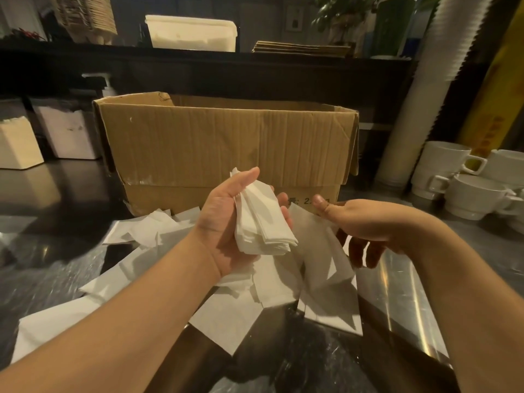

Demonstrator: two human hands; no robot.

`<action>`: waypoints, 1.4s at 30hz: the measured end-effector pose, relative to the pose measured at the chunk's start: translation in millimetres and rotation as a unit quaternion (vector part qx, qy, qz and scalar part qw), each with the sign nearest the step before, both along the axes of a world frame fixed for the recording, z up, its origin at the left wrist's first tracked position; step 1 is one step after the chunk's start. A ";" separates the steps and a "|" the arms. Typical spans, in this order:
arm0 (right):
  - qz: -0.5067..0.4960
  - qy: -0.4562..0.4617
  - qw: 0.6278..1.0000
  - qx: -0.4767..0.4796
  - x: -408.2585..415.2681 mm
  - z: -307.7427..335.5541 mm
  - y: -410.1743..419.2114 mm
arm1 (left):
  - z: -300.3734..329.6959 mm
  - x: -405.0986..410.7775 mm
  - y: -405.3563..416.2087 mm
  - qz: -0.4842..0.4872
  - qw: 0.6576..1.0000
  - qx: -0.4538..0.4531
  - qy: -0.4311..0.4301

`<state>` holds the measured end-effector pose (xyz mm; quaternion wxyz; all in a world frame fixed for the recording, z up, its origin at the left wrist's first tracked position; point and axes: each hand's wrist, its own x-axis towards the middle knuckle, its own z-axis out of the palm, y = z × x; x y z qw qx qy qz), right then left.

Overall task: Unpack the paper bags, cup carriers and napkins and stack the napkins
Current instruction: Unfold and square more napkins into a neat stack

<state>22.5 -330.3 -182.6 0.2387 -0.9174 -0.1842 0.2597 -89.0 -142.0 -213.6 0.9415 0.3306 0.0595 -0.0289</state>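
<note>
While my left hand (226, 222) grips a small stack of napkins (262, 222) and my right hand (365, 222) pinches one more, most loose napkins (147, 236) on the desk (56, 188) near the box (226, 146) remain unstacked.

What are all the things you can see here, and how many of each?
cardboard box: one, brown, open, centre of counter
napkin stack: one, white, in left hand
single napkin: one, white, pinched by right hand
loose napkins: many, white, scattered on counter before the box
counter: one, shiny steel
mugs: several, white, stacked at right
tub: one, white, on back shelf
left hand: one, holds napkin stack
right hand: one, pinches single napkin
</note>
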 end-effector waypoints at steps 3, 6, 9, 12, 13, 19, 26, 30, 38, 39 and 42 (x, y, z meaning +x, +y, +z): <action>0.013 0.002 1.000 0.016 -2.4 2.2 0.7 | 0.0 0.7 0.2 0.009 1.000 0.008 0.002; -0.002 0.000 0.998 0.065 -4.5 2.8 3.5 | 0.2 0.9 -0.2 0.016 1.000 0.020 0.003; -0.045 -0.014 0.992 0.119 -7.7 1.6 8.2 | -0.6 1.2 0.4 0.024 0.999 0.024 0.004; -0.099 -0.075 0.976 0.179 -6.0 -0.7 10.3 | -0.3 1.2 0.3 0.025 0.999 0.021 0.005; -0.097 -0.097 0.971 0.194 -4.1 -1.3 9.9 | -0.2 1.1 0.4 0.026 0.999 0.022 0.004; -0.069 -0.082 0.978 0.178 1.5 -5.4 12.9 | 0.4 0.8 0.0 0.028 0.999 0.019 0.006; -0.023 -0.141 0.989 0.022 3.1 -8.4 7.7 | -2.1 2.7 1.5 0.034 0.999 0.022 0.010; -0.006 -0.154 0.988 -0.014 4.3 -10.6 5.3 | -3.6 3.7 1.9 0.031 0.999 0.018 0.011; 0.045 0.028 0.947 0.318 -7.9 14.0 -8.2 | -0.7 3.8 4.1 0.051 0.996 0.073 0.006; 0.096 0.072 0.925 0.362 -12.0 17.8 -12.1 | -1.8 4.8 6.0 0.049 0.996 0.076 0.003; 0.208 0.149 0.870 0.421 -20.9 19.9 -13.7 | -4.4 6.1 8.3 -0.014 0.995 0.098 -0.005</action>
